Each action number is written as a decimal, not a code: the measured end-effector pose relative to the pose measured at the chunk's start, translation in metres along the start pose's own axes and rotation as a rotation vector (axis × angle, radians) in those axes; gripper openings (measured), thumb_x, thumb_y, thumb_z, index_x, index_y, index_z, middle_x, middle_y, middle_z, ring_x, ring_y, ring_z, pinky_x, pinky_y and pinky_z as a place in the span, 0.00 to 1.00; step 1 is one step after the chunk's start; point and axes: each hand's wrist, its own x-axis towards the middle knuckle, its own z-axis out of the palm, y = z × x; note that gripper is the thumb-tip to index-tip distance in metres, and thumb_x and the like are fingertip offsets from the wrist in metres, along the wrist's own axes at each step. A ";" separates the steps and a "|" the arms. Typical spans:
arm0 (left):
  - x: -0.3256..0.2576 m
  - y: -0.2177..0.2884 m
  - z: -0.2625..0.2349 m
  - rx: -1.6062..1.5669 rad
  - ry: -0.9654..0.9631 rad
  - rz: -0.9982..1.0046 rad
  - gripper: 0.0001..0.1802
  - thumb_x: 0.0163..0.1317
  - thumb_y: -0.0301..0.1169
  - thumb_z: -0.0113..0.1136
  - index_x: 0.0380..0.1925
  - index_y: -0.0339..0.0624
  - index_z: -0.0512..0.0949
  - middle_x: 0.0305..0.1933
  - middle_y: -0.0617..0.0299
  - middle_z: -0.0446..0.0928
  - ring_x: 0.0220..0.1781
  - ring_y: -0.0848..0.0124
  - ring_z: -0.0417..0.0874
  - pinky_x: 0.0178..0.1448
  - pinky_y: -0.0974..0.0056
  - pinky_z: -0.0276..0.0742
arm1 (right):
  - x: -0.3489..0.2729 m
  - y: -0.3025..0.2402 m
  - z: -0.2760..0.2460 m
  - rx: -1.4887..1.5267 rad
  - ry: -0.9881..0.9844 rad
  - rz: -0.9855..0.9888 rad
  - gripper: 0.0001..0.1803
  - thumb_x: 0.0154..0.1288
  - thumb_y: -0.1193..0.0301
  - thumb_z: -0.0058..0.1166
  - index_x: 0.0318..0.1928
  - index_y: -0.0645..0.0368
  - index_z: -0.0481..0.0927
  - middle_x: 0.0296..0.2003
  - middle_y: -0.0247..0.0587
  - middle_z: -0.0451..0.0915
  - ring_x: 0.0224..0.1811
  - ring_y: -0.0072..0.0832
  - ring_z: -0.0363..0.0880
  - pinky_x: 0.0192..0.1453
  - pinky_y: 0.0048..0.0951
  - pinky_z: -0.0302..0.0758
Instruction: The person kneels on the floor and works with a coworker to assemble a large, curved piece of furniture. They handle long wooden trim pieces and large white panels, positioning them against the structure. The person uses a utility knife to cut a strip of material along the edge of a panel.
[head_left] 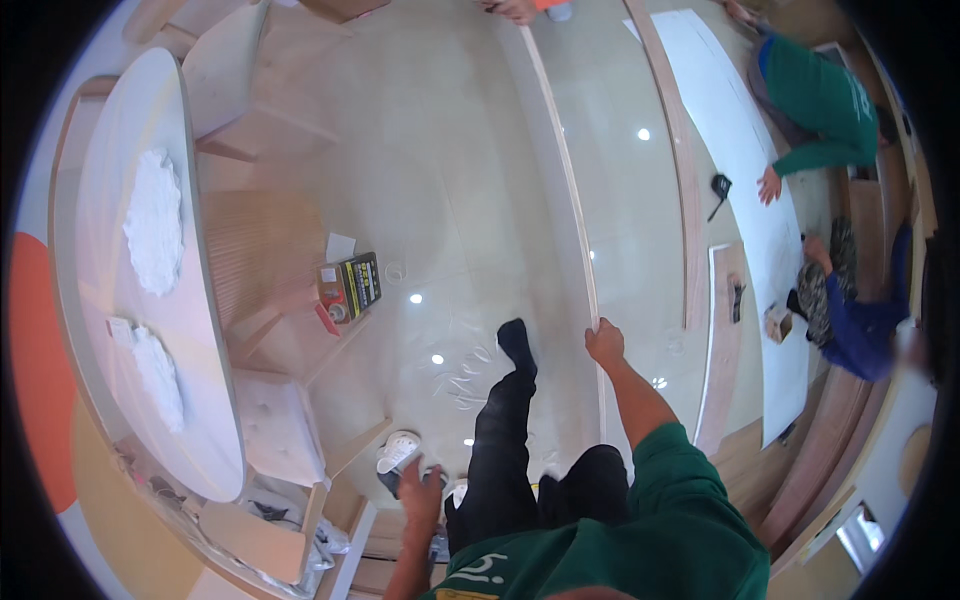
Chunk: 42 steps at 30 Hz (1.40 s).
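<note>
My right hand (pixel 605 346) is closed round the near part of a long, thin wooden strip (pixel 568 165) that runs away from me across the tiled floor. At its far end is another person's hand (pixel 515 10), partly cut off by the upper edge. My left hand (pixel 422 492) hangs low on the left with fingers apart, holding nothing that I can see. Just beyond it is a white clog (pixel 400 450), with a dark shoe partly hidden behind the fingers. One black-socked foot (pixel 515 345) of mine is stretched forward.
On the right, two people crouch beside a long white sheet (pixel 745 150). Near them lie a tape measure (pixel 720 187), a long wooden plank (pixel 680 170) and a shorter board (pixel 720 350). An oval table (pixel 215 400), chairs and a dark box (pixel 360 283) stand left.
</note>
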 end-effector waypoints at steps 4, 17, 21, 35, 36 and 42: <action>0.080 0.123 -0.105 -0.176 0.215 0.082 0.20 0.67 0.26 0.61 0.58 0.31 0.76 0.58 0.40 0.79 0.62 0.51 0.80 0.64 0.53 0.75 | 0.050 -0.022 -0.033 -0.049 -0.150 0.040 0.26 0.60 0.58 0.60 0.47 0.71 0.81 0.40 0.65 0.84 0.45 0.58 0.84 0.54 0.50 0.81; 0.104 0.160 -0.026 -0.254 -0.284 -0.200 0.21 0.61 0.31 0.69 0.53 0.34 0.81 0.48 0.44 0.84 0.50 0.51 0.85 0.56 0.53 0.80 | 0.179 -0.161 -0.088 -0.045 -0.016 0.005 0.16 0.57 0.64 0.60 0.39 0.65 0.80 0.37 0.61 0.85 0.42 0.57 0.85 0.49 0.52 0.81; 0.144 0.214 -0.025 -0.190 -0.224 -0.241 0.21 0.61 0.31 0.69 0.52 0.33 0.80 0.49 0.43 0.83 0.49 0.50 0.85 0.55 0.53 0.80 | 0.233 -0.208 -0.112 -0.003 -0.111 0.055 0.20 0.54 0.64 0.62 0.43 0.65 0.80 0.38 0.60 0.85 0.44 0.56 0.85 0.52 0.49 0.82; 0.425 0.481 0.016 -0.647 -0.146 -0.295 0.27 0.66 0.28 0.65 0.64 0.31 0.72 0.61 0.43 0.78 0.63 0.57 0.80 0.65 0.58 0.76 | 0.336 -0.239 -0.161 0.053 -0.407 0.185 0.25 0.47 0.67 0.66 0.47 0.68 0.82 0.46 0.61 0.85 0.50 0.55 0.85 0.58 0.48 0.80; 0.430 0.458 0.036 -0.657 -0.125 -0.297 0.27 0.66 0.27 0.65 0.64 0.30 0.72 0.61 0.42 0.78 0.63 0.57 0.80 0.66 0.58 0.76 | 0.327 -0.241 -0.161 0.048 -0.307 0.102 0.25 0.46 0.68 0.67 0.46 0.68 0.82 0.45 0.61 0.85 0.49 0.55 0.85 0.56 0.47 0.81; 0.443 0.444 0.072 -0.690 -0.132 -0.477 0.31 0.63 0.32 0.68 0.64 0.31 0.72 0.62 0.43 0.76 0.63 0.53 0.79 0.65 0.56 0.76 | 0.320 -0.198 -0.189 0.256 -0.564 0.338 0.26 0.49 0.71 0.68 0.51 0.68 0.82 0.44 0.59 0.86 0.48 0.50 0.87 0.51 0.41 0.82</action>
